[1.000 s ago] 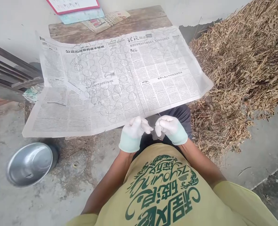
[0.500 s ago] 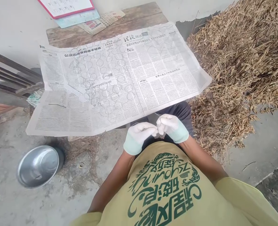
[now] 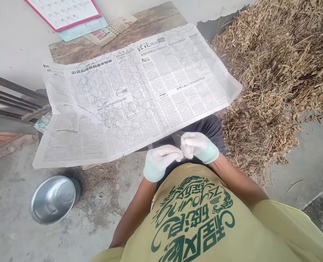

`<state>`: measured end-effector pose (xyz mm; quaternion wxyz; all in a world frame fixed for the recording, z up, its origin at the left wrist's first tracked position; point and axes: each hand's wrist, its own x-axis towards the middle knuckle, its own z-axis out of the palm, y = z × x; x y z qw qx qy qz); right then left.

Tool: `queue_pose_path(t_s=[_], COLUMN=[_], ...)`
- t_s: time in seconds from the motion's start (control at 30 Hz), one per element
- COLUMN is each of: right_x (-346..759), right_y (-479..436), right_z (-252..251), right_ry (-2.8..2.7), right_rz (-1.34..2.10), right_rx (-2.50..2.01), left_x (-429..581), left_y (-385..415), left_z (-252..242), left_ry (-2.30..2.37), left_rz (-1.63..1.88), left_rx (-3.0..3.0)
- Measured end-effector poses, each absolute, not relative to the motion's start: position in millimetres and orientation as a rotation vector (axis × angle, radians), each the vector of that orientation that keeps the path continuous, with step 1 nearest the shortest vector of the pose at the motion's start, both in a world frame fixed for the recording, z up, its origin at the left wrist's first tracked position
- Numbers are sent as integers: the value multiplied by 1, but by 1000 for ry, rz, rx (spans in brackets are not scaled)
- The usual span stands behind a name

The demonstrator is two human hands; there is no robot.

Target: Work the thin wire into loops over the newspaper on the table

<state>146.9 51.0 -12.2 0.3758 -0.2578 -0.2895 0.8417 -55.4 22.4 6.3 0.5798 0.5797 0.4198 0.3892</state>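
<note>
wire (image 3: 179, 135), a thin strand, is located at the right hand (image 3: 195, 145) and left hand (image 3: 164, 158), above the person's dark trousers (image 3: 212, 128); one end projects up and leftward from the right hand. right fingers are curled inward, grasping the strand. left thumb and fingers are pinched together on it, a short length showing by the thumb; whether the two hands touch cannot be told. gloves (image 3: 209, 152) are white with pale green cuffs. directly beyond lies a newspaper sheet (image 3: 191, 102), spread over a wooden table (image 3: 161, 15). numerous thin rings (image 3: 111, 77) rest on the sheet, several overlapping, mostly across its left and middle portions. near the table's far edge are a printed paper (image 3: 106, 33) and a red-edged calendar (image 3: 68, 12). to the left, a slatted wooden chair (image 3: 14, 98) is partly in view; a round metal pot (image 3: 53, 198) sits on the concrete floor (image 3: 95, 225). to the right, dried plant matter (image 3: 270, 72) is heaped.
</note>
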Motion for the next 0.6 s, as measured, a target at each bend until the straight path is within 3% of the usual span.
queue_pose_path(t_s=[0.6], right_x=[142], right_y=[49], right_z=[-6], right_ry=[-806], right_rz=[2092], right_rx=[-909], left_x=[-60], left_y=[29], left_z=[20], left_ry=[904], left_rz=[842], left_rx=[1593])
